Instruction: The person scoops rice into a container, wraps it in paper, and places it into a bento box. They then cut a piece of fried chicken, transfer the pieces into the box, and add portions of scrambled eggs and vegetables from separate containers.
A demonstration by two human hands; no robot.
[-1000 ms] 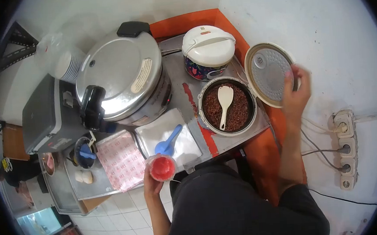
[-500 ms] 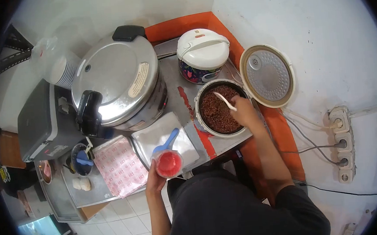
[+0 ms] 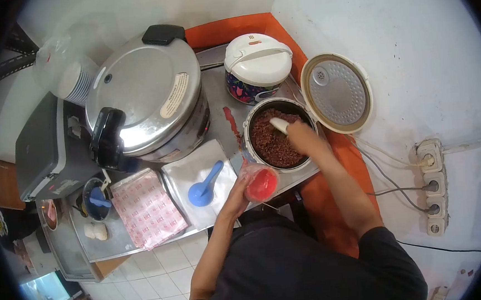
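My left hand (image 3: 237,199) is closed round a small bowl with a red inside (image 3: 262,184), held near the counter's front edge beside the open rice cooker. My right hand (image 3: 304,137) grips a white rice paddle (image 3: 279,125), its blade down in the reddish-brown rice (image 3: 276,147). That rice fills much of the open rice cooker (image 3: 249,144). A blue ladle (image 3: 200,193) lies on a stack of white sheets (image 3: 183,170) left of my left hand.
The cooker's round lid (image 3: 339,90) stands open against the wall. A closed white-lidded rice cooker (image 3: 259,65) is behind. Left are a large steel cooker (image 3: 147,95), printed pink paper (image 3: 147,209) and a dark container (image 3: 95,199). Power sockets (image 3: 433,186) line the right wall.
My left hand has brought the bowl to the right, towards the open cooker, uncovering the blue ladle on the sheets. My right hand has shifted slightly, and the paddle blade has sunk into the rice.
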